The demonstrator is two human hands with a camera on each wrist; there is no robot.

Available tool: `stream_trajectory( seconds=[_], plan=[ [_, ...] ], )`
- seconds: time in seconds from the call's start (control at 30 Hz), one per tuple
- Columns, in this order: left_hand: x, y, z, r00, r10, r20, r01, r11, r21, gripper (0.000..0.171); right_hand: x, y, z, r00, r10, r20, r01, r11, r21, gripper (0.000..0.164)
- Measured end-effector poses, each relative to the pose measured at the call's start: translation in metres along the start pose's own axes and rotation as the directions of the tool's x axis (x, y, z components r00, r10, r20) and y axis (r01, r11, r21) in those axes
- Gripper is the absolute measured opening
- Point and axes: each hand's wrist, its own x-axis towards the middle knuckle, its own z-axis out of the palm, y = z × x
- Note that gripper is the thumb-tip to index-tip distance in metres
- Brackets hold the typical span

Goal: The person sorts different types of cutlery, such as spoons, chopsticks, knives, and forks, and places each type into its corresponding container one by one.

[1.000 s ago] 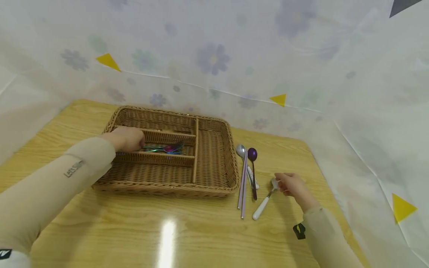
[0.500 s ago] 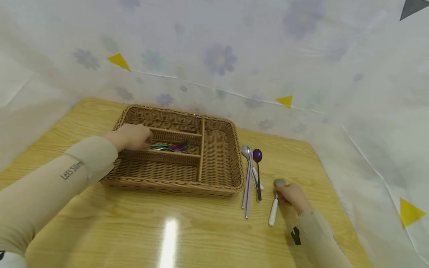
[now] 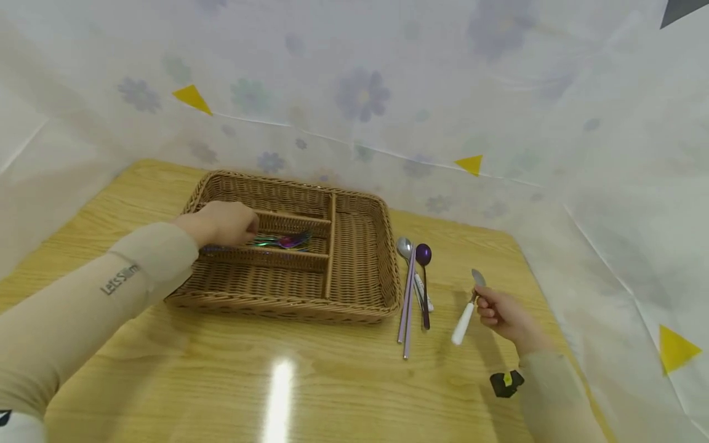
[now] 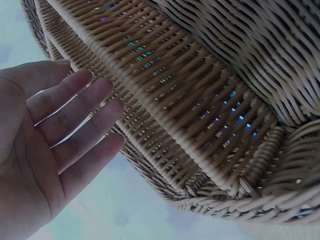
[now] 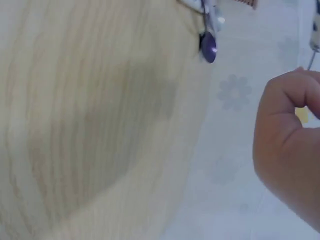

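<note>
My right hand (image 3: 503, 314) pinches a spoon with a white handle (image 3: 463, 323) by its neck, above the right side of the table. The bowl of this spoon points away and the handle slants toward the front. In the right wrist view only part of the hand (image 5: 287, 135) shows, with a bit of patterned handle at the right edge. Over the left end of a wicker basket (image 3: 282, 311), my left hand (image 3: 228, 223) hovers at the narrow middle compartment. Its fingers (image 4: 82, 120) are loosely extended and hold nothing. Shiny rainbow-coloured cutlery (image 3: 285, 240) lies in that compartment.
Right of the basket lie a pair of lilac chopsticks (image 3: 408, 307), a silver spoon (image 3: 405, 247) partly under them, and a dark purple spoon (image 3: 423, 254). Wicker dividers (image 3: 330, 246) split the basket. A flower-patterned sheet (image 3: 360, 95) hangs behind the wooden table (image 3: 210, 369).
My right hand has taken hold of the white-handled spoon, lifted it and turned it. My left hand has shifted slightly to the right over the basket.
</note>
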Motion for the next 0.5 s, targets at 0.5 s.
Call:
stream_trajectory(
  seconds=[0.5],
  plan=[
    [-0.001,0.007,-0.003,1.0,-0.012,0.0,0.012,1.0,-0.004,0.02,-0.004,-0.022,0.043,0.976,-0.219,0.014,0.192,0.883,0.428,0.045]
  ],
)
